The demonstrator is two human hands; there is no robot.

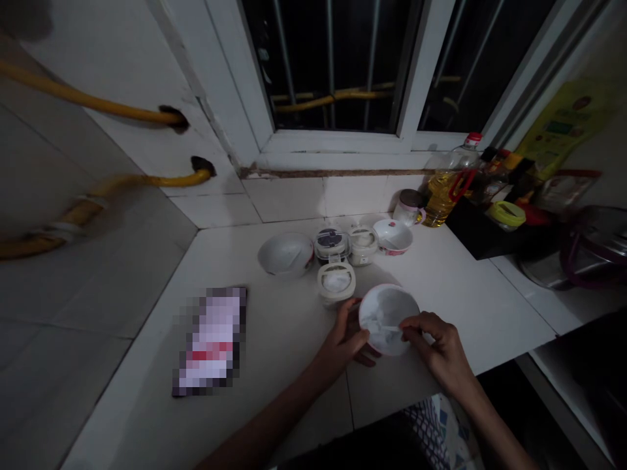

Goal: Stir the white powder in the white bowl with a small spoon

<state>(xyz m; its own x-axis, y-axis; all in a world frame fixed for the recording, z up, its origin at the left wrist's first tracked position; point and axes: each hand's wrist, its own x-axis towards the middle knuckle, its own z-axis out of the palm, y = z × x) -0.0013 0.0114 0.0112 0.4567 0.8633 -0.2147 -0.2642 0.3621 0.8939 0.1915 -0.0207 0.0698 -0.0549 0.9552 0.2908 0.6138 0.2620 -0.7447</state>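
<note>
A white bowl [398, 301] with a pink rim is tilted toward me above the counter's front part. My left hand [347, 339] grips its left side, thumb on the rim and fingers underneath. Pinched in my right hand [435, 339] is the handle of a small pale spoon [388, 328], whose end rests inside the bowl among whitish contents. Just behind my left hand stands an open-looking jar of white powder [336, 282]. Two more lidded jars, a dark-topped one [331, 243] and a pale one [363, 243], stand behind it.
A larger bowl [284, 254] sits left of the jars, a floral bowl [393, 236] right. A pixelated flat object [213, 343] lies on the left counter. An oil bottle [443, 189], a lidded cup [409, 207], a black condiment box [473, 228] and a metal pot [553, 261] stand rightward.
</note>
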